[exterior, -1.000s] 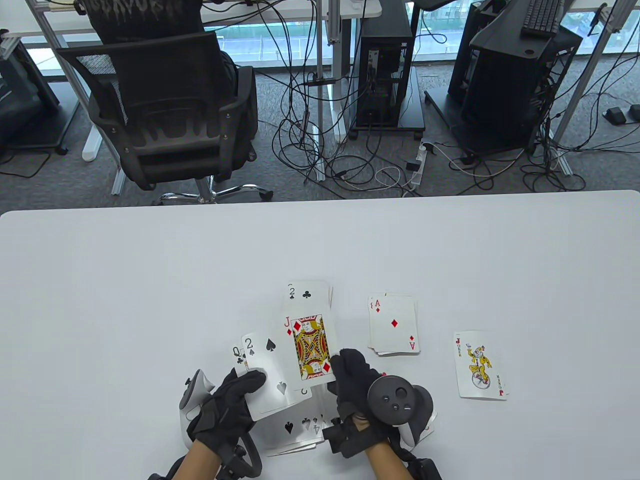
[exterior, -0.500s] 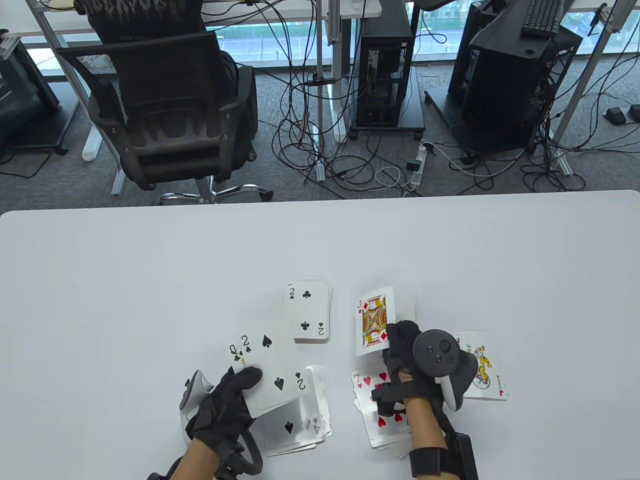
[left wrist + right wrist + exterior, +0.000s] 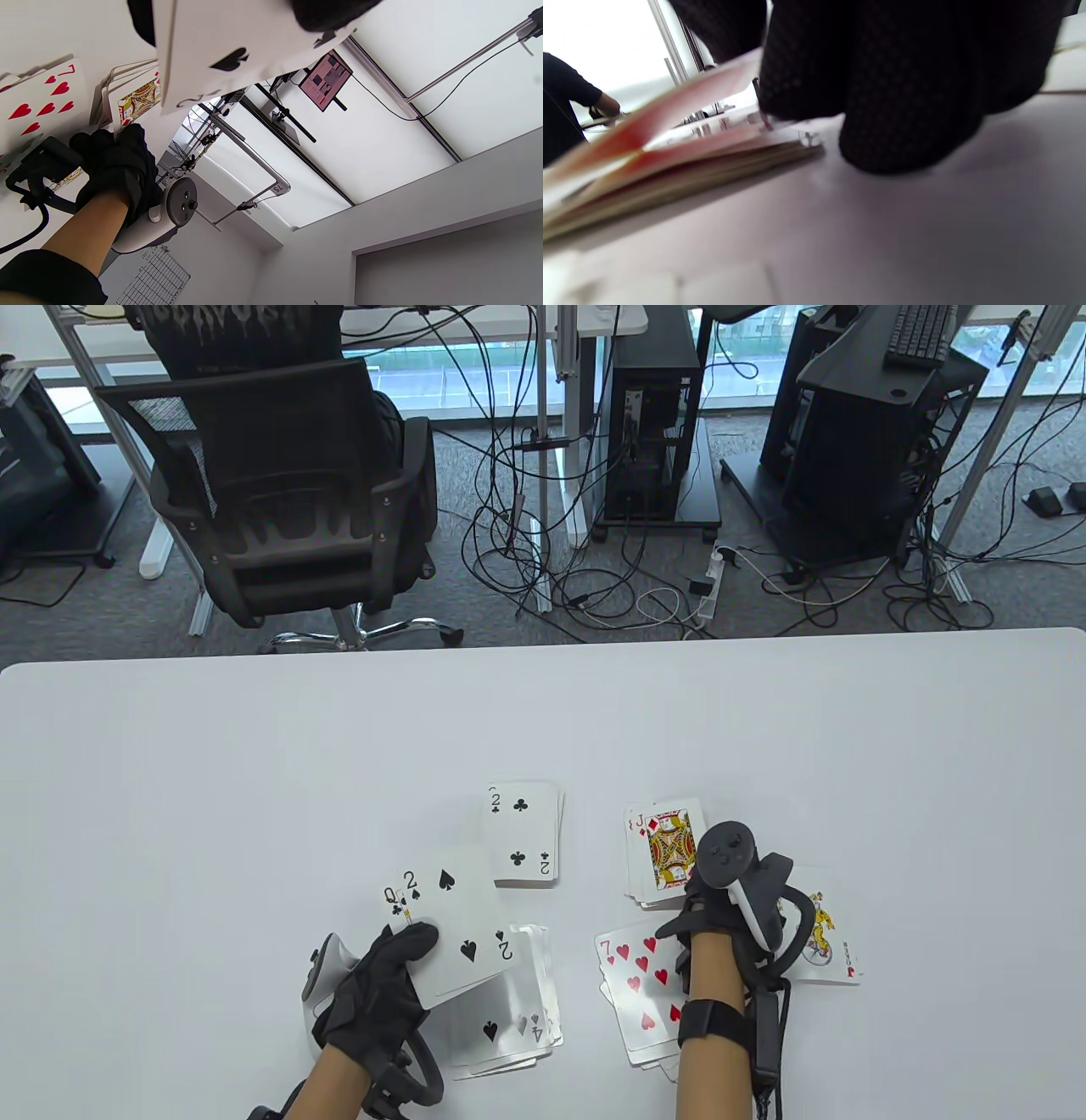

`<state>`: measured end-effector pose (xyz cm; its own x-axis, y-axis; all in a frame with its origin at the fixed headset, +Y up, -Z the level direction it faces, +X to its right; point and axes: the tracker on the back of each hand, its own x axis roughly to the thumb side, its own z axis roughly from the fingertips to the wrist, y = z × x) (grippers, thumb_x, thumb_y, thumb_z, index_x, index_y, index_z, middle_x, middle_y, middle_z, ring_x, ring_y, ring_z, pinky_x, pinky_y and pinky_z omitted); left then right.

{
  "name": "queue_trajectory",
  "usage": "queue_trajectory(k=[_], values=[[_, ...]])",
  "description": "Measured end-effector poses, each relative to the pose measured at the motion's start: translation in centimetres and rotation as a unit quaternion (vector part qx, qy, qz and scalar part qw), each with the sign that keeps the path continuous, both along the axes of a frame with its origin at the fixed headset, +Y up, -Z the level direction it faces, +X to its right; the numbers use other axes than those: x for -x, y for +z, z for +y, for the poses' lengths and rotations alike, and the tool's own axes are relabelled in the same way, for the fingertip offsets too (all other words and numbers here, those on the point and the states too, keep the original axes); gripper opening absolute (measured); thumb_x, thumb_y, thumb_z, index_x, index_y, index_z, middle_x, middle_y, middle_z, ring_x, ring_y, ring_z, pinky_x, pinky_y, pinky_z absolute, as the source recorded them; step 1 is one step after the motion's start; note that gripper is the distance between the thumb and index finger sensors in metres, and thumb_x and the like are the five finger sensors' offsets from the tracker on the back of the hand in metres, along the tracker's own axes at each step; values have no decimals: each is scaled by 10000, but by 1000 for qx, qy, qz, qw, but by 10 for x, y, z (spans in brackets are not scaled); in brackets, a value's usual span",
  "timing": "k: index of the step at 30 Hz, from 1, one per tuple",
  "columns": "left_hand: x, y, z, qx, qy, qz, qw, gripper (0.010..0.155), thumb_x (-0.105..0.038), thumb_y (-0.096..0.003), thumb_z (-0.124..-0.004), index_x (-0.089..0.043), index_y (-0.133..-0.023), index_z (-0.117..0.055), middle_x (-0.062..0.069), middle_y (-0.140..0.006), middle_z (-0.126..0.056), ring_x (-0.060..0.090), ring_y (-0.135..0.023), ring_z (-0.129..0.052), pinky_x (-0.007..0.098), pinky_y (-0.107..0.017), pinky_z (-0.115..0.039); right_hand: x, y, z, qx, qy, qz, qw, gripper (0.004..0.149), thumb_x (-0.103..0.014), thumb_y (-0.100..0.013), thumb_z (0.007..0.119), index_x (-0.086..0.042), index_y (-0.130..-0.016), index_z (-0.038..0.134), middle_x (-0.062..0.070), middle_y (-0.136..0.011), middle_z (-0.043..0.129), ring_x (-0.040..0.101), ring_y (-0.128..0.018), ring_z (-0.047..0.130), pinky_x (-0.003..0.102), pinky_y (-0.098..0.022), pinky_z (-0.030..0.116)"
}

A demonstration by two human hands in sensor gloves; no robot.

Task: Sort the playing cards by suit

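Jack of diamonds (image 3: 668,853) on top of the diamond pile (image 3: 638,882), my right hand (image 3: 708,899) at its near edge.

In the right wrist view I see my fingertips (image 3: 903,140) down on the table (image 3: 254,780) beside the pile with the top card's edge lifted; whether they are pinching it I cannot tell. My left hand (image 3: 382,984) holds a fan showing the 2 of spades (image 3: 454,920) above the spade pile (image 3: 517,1027). Clubs pile (image 3: 524,836) far-centre, hearts pile (image 3: 640,993) near right, joker (image 3: 827,946) furthest right.
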<state>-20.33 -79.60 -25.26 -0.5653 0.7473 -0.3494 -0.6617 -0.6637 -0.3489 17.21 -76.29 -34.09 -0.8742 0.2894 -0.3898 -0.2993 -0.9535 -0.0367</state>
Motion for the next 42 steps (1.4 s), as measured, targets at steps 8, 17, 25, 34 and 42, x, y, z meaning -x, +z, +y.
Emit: queue_trajectory(k=[8, 17, 25, 34, 42], values=[[0, 0, 0, 3, -1, 4, 1000, 482, -406, -642, -574, -299, -1081, -405, -29, -1099, -567, 219, -956, -744, 430, -721, -647, 16, 10, 29, -86, 159, 43, 983, 569, -323, -556, 655, 199, -776, 700, 126, -385, 932, 319, -236, 974, 521, -327, 828], [-1, 1, 0, 6, -2, 3, 1000, 481, -417, -645, -568, -297, -1081, -405, -26, -1098, -568, 223, -955, -744, 433, -721, -645, 100, 47, 64, -251, -41, 260, 932, 559, -317, -562, 645, 195, -779, 698, 134, -424, 936, 331, -274, 980, 527, -351, 826], [-1, 1, 0, 2, -6, -3, 1000, 479, -413, -644, -573, -296, -1079, -412, -27, -1096, -574, 224, -953, -746, 434, -719, -647, 156, 86, 42, -183, -306, 351, 866, 758, -382, -536, 715, 260, -887, 521, 255, -603, 862, 461, -453, 915, 635, -435, 736], [-1, -1, 1, -12, -26, -10, 1000, 472, -415, -645, -573, -297, -1078, -425, -25, -1095, -578, 228, -954, -744, 438, -719, -644, 155, 91, 27, -219, -319, 314, 867, 520, -289, -487, 781, 141, -766, 690, 74, -436, 906, 278, -297, 979, 504, -352, 838], [1, 0, 1, -7, -32, -3, 999, 461, -405, -644, -581, -300, -1071, -443, -34, -1088, -593, 224, -949, -752, 436, -717, -648, 144, 90, 25, -220, -291, 290, 885, 392, -197, -521, 693, 140, -711, 750, 77, -375, 934, 279, -244, 992, 494, -318, 852]])
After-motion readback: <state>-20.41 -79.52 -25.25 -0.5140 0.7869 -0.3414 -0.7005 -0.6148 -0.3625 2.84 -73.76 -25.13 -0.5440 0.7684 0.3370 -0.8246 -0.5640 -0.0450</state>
